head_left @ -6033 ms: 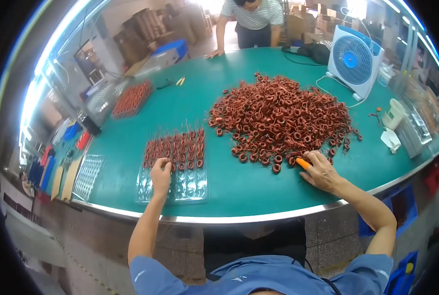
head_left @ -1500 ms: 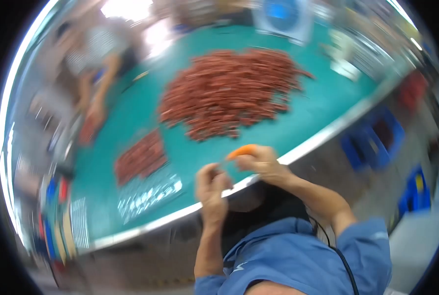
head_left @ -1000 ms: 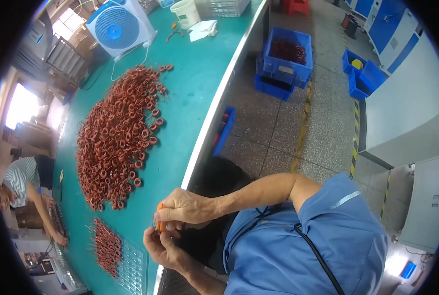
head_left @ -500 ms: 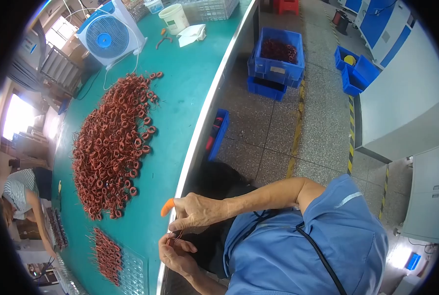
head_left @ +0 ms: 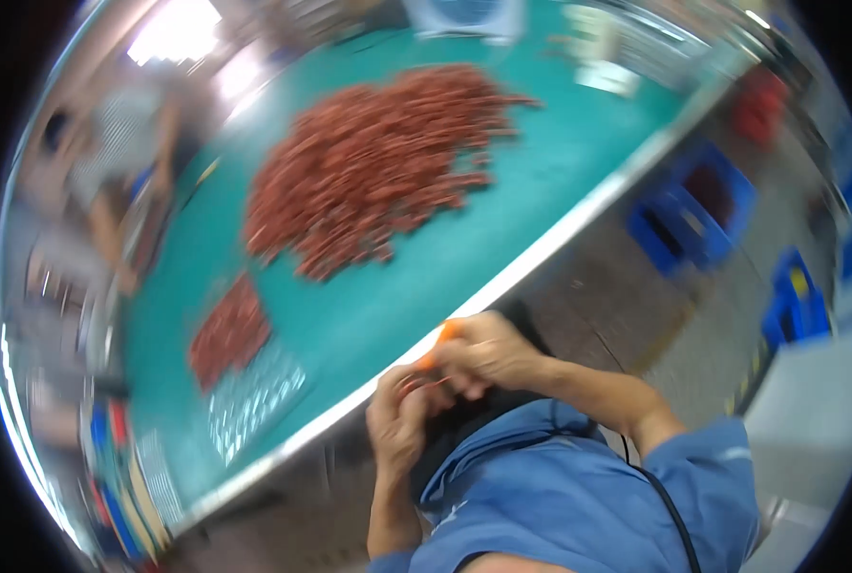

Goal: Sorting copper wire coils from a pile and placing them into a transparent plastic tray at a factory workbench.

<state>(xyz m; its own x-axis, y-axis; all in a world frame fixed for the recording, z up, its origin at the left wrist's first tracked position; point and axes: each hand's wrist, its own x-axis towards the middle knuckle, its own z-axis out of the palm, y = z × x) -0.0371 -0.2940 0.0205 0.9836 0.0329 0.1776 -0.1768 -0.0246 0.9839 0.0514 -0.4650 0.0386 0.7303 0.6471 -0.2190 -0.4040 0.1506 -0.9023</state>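
Note:
My left hand (head_left: 397, 411) is closed at the table's near edge, its fingers pinching a small reddish-brown wire-wound ring (head_left: 409, 387). Close against it is my right hand (head_left: 493, 355), with an orange finger cot (head_left: 445, 336) on one finger. Its fingers are bent in toward the ring and seem to grip a thin reddish wire (head_left: 440, 381), though motion blur hides the exact contact. Beyond the hands a large heap of similar rings (head_left: 378, 162) covers part of the green table (head_left: 531, 210). A clear tray (head_left: 254, 406) with rows of dimples lies at the left, partly covered by a block of reddish rings (head_left: 230, 334).
A white-and-blue fan (head_left: 469, 17), a pale bucket (head_left: 593, 33) and a white cloth (head_left: 607, 76) stand or lie at the far end. Blue crates (head_left: 698, 215) sit on the floor at the right. Across the table, a person in a striped top (head_left: 125, 143) handles something.
My view has swung round, so the table now runs diagonally and everything is smeared. The right hand has come down beside the left, its orange-capped finger now bent toward the ring.

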